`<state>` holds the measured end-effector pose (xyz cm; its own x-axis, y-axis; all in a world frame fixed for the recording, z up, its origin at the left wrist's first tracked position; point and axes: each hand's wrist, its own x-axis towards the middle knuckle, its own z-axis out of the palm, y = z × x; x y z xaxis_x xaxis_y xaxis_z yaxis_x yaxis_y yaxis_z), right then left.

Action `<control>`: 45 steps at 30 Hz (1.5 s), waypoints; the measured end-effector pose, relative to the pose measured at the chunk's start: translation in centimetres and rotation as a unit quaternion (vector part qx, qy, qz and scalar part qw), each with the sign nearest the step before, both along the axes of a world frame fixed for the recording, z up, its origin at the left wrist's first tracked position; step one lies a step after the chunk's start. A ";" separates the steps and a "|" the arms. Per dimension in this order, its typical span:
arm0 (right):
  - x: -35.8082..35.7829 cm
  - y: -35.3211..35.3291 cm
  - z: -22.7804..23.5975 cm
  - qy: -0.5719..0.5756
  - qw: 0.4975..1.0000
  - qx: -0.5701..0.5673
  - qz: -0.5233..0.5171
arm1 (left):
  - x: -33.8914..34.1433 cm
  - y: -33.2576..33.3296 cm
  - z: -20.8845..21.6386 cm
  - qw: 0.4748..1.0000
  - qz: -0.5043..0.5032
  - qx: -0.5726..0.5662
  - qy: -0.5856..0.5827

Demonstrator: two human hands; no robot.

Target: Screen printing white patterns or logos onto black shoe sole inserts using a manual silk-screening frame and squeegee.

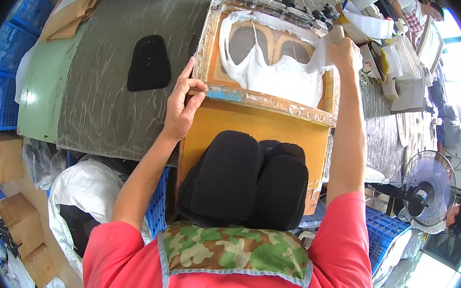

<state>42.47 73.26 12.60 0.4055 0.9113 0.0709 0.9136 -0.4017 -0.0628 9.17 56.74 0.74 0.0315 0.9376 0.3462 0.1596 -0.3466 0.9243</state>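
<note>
A wooden-edged printing screen [268, 99] lies in front of me, and thick white paste [281, 78] spreads over its mesh, around two dark rounded shapes. My left hand [183, 103] is closed on the screen's near left corner, thumb and fingers at its edge. At the far right corner, my right hand [343, 52] is wrapped round a pale scraper [335, 36]; its lower part is hidden in the paste. Nearer to me, stacks of black mesh pads [226, 174] rest on a yellow board [254, 123]. One black pad [150, 63] lies apart on the table.
The grey table [106, 104] reaches far left, beside a light green panel [47, 87]. Tubs and cardboard [386, 53] crowd the right. A fan [429, 188] stands at right, near a blue crate [382, 236]. A white sack [84, 194] sits below left. Another person [415, 12] is far right.
</note>
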 end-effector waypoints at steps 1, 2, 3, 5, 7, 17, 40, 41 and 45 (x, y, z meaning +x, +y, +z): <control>0.0 0.1 0.0 -0.001 1.000 0.000 -0.002 | 0.1 0.1 -0.1 1.000 -0.002 0.000 -0.001; -1.9 0.1 0.4 -0.010 1.000 0.005 0.015 | -0.2 0.0 0.0 1.000 -0.004 -0.004 -0.007; -3.0 -0.1 0.8 -0.021 0.999 0.014 0.028 | -0.1 0.0 0.1 1.000 -0.011 -0.004 -0.016; -5.9 -0.6 0.6 -0.013 0.997 0.019 0.075 | -0.5 -0.3 -0.1 0.999 -0.008 -0.019 -0.032; -9.3 -1.1 0.3 0.016 0.989 0.053 0.138 | -0.5 -0.4 -0.3 0.998 -0.005 -0.034 -0.048; -12.9 -2.1 -2.8 0.109 0.904 0.092 0.404 | -0.3 -0.2 -0.2 1.000 -0.006 -0.002 -0.031; -1.1 -6.7 -1.5 0.125 0.923 0.125 0.342 | -0.5 -0.2 -0.2 0.999 -0.013 0.001 0.036; -1.3 -4.4 -1.6 0.071 0.903 0.231 0.354 | -0.3 -0.1 -0.1 0.999 -0.018 0.002 0.042; -1.2 3.0 -0.8 0.024 0.953 0.088 0.287 | 0.6 0.0 1.0 0.998 -0.049 -0.026 0.040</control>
